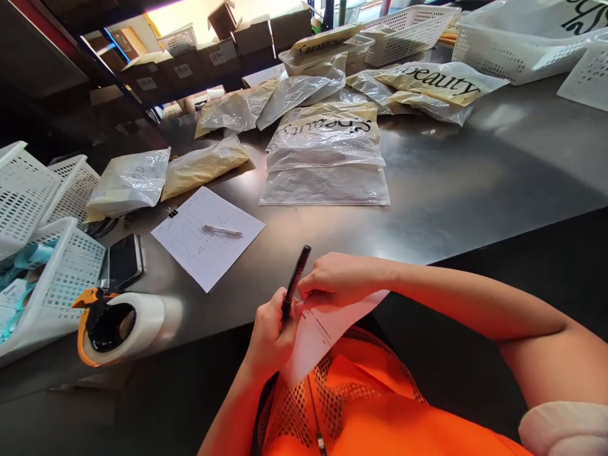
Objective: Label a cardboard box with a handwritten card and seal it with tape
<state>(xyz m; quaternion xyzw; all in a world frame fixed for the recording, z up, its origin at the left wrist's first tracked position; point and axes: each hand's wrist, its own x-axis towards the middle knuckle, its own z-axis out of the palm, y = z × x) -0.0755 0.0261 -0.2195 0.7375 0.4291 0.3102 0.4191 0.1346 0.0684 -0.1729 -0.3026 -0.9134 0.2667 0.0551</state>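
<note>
At the table's front edge, my left hand is closed around a black marker pen that points upward. The same hand also pinches the left side of a white paper sheet with a few printed lines. My right hand is closed at the sheet's upper edge, its fingertips meeting those of my left hand and partly hidden. The sheet slants down in front of my orange vest. Beyond my hands, clear plastic bags with black lettering lie on the metal table.
Left of my hands are a clipped paper stack with a pen, a phone and a tape roll in a dispenser. White baskets stand at the left, more at the back right. Wrapped packages lie behind.
</note>
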